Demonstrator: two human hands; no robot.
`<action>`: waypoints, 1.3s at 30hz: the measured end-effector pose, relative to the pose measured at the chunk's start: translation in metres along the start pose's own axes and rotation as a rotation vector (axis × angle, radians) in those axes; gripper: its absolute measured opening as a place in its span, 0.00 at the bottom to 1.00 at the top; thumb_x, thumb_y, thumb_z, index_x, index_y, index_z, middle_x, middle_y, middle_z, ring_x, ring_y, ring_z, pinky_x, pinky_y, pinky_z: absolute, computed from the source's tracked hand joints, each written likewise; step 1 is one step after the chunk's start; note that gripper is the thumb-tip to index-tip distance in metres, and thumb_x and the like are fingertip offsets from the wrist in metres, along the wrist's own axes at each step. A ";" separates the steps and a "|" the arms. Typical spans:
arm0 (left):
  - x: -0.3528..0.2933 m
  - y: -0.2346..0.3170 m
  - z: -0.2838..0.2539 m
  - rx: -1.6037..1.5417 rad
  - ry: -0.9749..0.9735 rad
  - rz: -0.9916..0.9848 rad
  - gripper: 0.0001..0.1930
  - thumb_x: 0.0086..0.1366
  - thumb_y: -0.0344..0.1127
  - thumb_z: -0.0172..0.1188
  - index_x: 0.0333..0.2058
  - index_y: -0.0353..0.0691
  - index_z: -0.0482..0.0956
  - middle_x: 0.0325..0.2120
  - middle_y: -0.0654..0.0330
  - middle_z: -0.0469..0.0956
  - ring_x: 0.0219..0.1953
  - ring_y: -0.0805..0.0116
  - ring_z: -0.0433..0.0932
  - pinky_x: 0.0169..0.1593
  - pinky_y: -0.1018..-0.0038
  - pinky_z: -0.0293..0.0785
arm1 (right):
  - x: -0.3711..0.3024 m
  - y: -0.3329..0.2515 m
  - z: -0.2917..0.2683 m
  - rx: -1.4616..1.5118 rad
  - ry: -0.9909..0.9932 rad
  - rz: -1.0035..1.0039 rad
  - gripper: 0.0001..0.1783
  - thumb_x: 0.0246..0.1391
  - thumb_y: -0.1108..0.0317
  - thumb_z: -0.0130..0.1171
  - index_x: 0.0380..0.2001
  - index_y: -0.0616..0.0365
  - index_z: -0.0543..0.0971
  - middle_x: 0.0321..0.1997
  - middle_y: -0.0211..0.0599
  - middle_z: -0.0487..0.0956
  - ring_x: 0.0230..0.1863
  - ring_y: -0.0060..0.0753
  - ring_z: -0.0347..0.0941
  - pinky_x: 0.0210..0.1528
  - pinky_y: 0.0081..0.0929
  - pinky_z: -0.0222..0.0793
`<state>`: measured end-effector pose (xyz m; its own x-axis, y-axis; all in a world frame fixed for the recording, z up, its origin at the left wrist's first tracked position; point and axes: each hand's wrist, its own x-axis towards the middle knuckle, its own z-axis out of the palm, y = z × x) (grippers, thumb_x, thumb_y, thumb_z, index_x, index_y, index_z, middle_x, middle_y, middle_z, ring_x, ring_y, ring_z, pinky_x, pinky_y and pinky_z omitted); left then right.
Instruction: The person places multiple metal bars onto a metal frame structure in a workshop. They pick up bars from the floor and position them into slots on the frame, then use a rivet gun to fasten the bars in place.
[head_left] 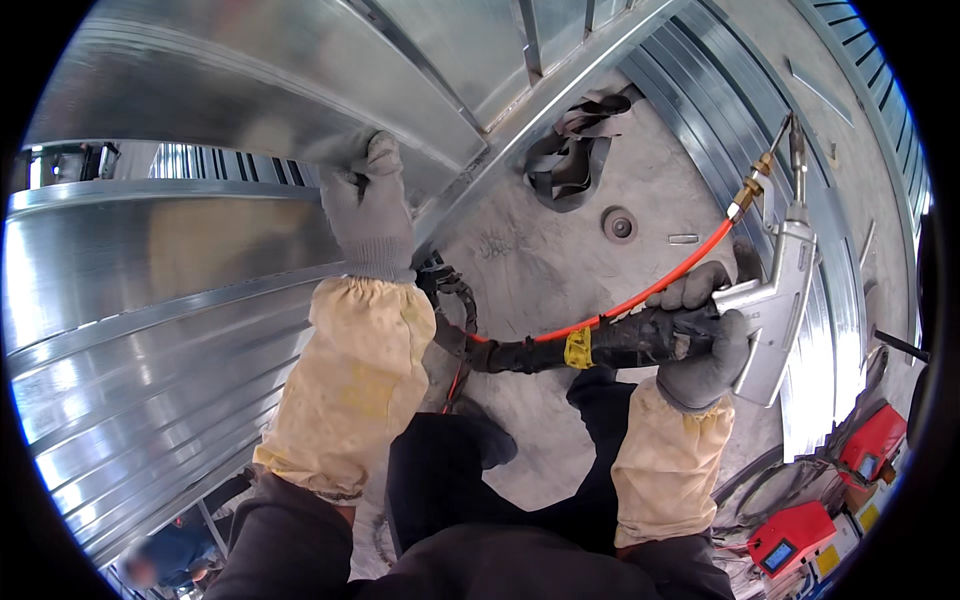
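My right hand (pixel 702 372), in a grey glove, is closed round the black-wrapped handle of a silver welding gun (pixel 782 300). The gun's nozzle points up and away at the right. A thick black cable (pixel 520 356) with yellow tape and an orange hose (pixel 665 279) run from it to the left. My left hand (pixel 368 215), also gloved, is at the edge of an upper sheet metal panel (pixel 200 95), its thumb lying up against the metal and its fingers curled at the edge, partly hidden. Tan sleeve guards cover both forearms.
A lower ribbed metal panel (pixel 150 250) stands at the left. Long metal strips (pixel 720 120) lie at the far right. On the concrete floor are a dark strap bundle (pixel 570 165) and a round disc (pixel 619 225). Red machines (pixel 795 537) stand at the lower right; another person (pixel 165 555) is at the lower left.
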<state>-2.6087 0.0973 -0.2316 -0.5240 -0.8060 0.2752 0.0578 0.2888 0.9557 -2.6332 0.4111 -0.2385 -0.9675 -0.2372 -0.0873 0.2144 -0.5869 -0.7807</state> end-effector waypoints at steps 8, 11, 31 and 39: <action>-0.009 -0.026 0.005 -0.002 0.025 0.020 0.11 0.68 0.31 0.62 0.43 0.34 0.70 0.28 0.67 0.72 0.25 0.81 0.67 0.29 0.84 0.66 | -0.001 0.006 -0.016 0.078 0.135 -0.244 0.27 0.65 0.54 0.48 0.56 0.68 0.70 0.36 0.45 0.80 0.29 0.33 0.80 0.31 0.30 0.81; 0.006 -0.057 -0.001 0.016 0.060 0.258 0.12 0.70 0.34 0.61 0.44 0.35 0.69 0.28 0.67 0.72 0.23 0.82 0.66 0.26 0.83 0.63 | 0.002 -0.007 -0.015 0.051 0.201 -0.411 0.33 0.66 0.47 0.46 0.56 0.70 0.69 0.34 0.46 0.80 0.22 0.30 0.77 0.20 0.26 0.79; 0.007 -0.058 -0.008 0.229 0.032 0.189 0.24 0.69 0.35 0.59 0.55 0.24 0.62 0.46 0.45 0.78 0.45 0.58 0.79 0.52 0.66 0.74 | -0.063 0.060 0.056 -0.104 0.200 0.157 0.21 0.70 0.55 0.46 0.42 0.63 0.78 0.28 0.38 0.78 0.19 0.23 0.73 0.20 0.18 0.70; 0.003 -0.065 0.001 0.258 0.037 0.254 0.26 0.68 0.37 0.59 0.54 0.22 0.62 0.43 0.42 0.79 0.47 0.48 0.80 0.52 0.62 0.74 | -0.052 0.170 0.063 -0.188 0.004 0.262 0.24 0.68 0.50 0.51 0.39 0.65 0.79 0.22 0.38 0.78 0.20 0.29 0.76 0.25 0.26 0.74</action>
<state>-2.6146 0.0766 -0.2925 -0.4895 -0.7084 0.5085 -0.0368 0.5995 0.7996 -2.5380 0.2754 -0.3275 -0.8830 -0.3585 -0.3029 0.4285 -0.3525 -0.8319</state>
